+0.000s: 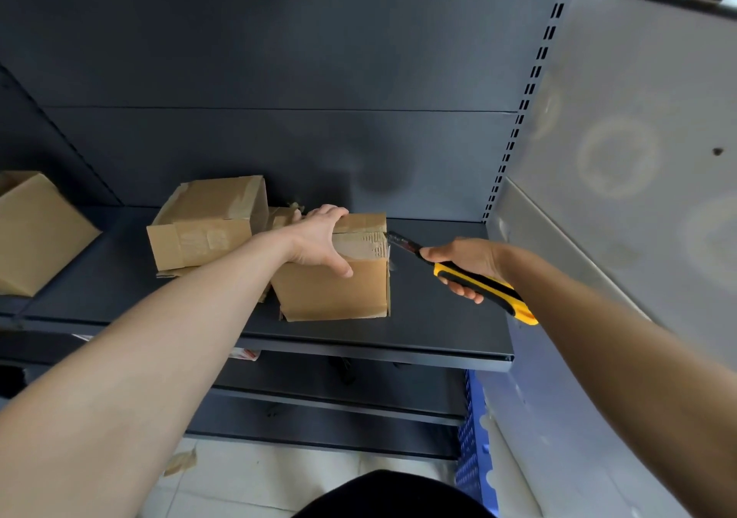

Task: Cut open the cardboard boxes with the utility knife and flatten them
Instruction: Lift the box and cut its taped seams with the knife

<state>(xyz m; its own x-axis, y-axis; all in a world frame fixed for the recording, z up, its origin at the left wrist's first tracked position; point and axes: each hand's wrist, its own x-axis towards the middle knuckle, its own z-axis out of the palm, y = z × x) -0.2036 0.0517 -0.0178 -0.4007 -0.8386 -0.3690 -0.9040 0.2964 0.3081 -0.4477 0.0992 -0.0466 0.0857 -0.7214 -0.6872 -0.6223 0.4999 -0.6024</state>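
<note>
A small taped cardboard box [339, 290] stands on the dark metal shelf [438, 318]. My left hand [319, 240] lies over its top left corner, fingers curled over the far edge and thumb down the front face. My right hand [466, 264] grips a yellow and black utility knife [478, 282]. The knife's blade tip touches the box's upper right corner at the torn tape. A second, larger taped box [207, 222] sits just behind and to the left, touching the first.
A third cardboard box [36, 230] stands at the shelf's far left. A grey side panel [622, 150] closes off the right. Lower shelves [339, 410] lie below, with a blue crate [474, 453] and a cardboard scrap [181, 461] on the tiled floor.
</note>
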